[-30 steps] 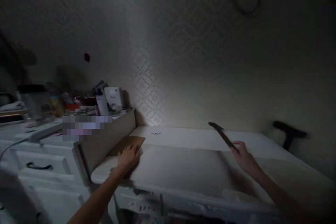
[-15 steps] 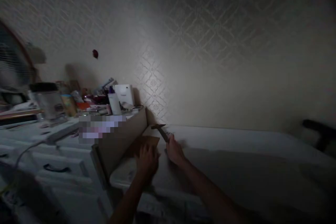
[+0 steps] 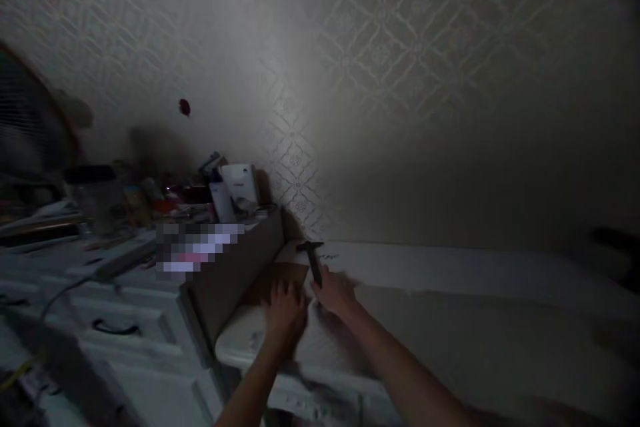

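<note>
My right hand (image 3: 334, 289) is closed around the handle of a hammer (image 3: 311, 255). The hammer's dark head is up and points toward the wall, just beyond the brown sheet. Flat on that brown sheet (image 3: 275, 278), which looks like cardboard or thin board, rests my left hand (image 3: 287, 308) with its fingers spread. The sheet lies on a white surface (image 3: 395, 307) in the corner beside the raised side of a cabinet. Whether anything small sits under my left fingertips is too dark to see.
To the left is a white cabinet (image 3: 135, 300) with drawers. Its top carries a white box (image 3: 241, 182), a white tube (image 3: 221, 201), a dark-lidded jar (image 3: 95, 197) and other clutter. A fan (image 3: 30, 120) stands at far left. Patterned wallpaper (image 3: 390, 93) covers the wall behind.
The hammer has swung a little more upright, its head shifting slightly right in view. My left hand stays on the brown sheet. The whole view has shifted slightly, and the wall looks dimmer.
</note>
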`<action>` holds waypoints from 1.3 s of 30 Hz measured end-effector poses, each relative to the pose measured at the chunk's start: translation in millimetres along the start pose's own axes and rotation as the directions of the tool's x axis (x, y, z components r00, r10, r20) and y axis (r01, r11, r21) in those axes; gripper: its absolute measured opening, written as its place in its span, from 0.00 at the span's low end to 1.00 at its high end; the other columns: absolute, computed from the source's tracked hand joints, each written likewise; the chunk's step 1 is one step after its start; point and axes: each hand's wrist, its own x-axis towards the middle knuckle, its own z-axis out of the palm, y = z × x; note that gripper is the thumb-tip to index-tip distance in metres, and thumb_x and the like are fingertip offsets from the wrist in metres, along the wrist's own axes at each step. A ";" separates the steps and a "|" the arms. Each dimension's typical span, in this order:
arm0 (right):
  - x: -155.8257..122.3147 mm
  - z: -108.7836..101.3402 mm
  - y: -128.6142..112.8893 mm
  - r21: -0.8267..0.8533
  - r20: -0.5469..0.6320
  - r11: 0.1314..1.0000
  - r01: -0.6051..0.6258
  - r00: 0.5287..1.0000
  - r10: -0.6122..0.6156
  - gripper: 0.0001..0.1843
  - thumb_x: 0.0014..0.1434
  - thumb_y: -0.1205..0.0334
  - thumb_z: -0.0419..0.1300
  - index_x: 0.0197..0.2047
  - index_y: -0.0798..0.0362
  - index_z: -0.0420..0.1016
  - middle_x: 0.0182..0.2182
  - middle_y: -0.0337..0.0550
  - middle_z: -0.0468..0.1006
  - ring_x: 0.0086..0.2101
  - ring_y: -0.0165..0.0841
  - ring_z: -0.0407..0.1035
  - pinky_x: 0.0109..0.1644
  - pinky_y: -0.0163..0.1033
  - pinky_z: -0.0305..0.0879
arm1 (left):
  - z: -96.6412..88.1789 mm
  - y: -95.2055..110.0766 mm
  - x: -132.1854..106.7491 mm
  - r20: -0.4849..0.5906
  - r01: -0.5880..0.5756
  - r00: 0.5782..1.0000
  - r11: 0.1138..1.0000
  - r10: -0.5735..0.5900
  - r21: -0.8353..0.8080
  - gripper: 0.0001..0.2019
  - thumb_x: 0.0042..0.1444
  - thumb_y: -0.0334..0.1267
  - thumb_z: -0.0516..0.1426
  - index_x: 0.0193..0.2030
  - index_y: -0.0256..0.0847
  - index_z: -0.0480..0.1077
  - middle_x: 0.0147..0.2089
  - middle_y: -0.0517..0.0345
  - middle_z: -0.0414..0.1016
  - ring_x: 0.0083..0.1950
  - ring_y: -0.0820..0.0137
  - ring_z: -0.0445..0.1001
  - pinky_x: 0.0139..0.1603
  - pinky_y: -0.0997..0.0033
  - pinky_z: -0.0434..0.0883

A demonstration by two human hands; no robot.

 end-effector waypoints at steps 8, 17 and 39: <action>-36.0 -55.9 164.8 -0.223 -0.265 0.954 -0.199 0.954 0.136 0.21 0.67 0.58 0.45 0.59 0.55 0.66 0.54 0.55 0.72 0.53 0.41 0.67 0.53 0.41 0.61 | -11.1 -1.6 -0.6 -0.105 -0.114 0.987 0.992 0.119 0.050 0.22 0.64 0.37 0.46 0.63 0.40 0.63 0.68 0.44 0.61 0.69 0.55 0.56 0.66 0.40 0.50; -85.0 -62.0 286.9 -0.262 -0.241 0.904 -0.338 0.930 0.278 0.27 0.67 0.55 0.44 0.64 0.55 0.64 0.64 0.53 0.63 0.62 0.44 0.56 0.65 0.52 0.49 | -19.6 146.7 -1.9 -0.178 -0.293 0.944 0.953 0.277 -0.073 0.21 0.66 0.39 0.45 0.64 0.39 0.63 0.68 0.47 0.61 0.70 0.57 0.54 0.68 0.43 0.50; -87.0 -70.8 270.2 -0.137 -0.231 0.935 -0.328 0.928 0.292 0.28 0.66 0.52 0.47 0.63 0.58 0.66 0.64 0.56 0.62 0.64 0.44 0.54 0.66 0.53 0.44 | 8.8 239.8 -13.0 -0.006 -0.447 0.892 0.882 0.452 -0.149 0.22 0.67 0.44 0.42 0.60 0.38 0.65 0.67 0.42 0.61 0.67 0.55 0.59 0.64 0.44 0.54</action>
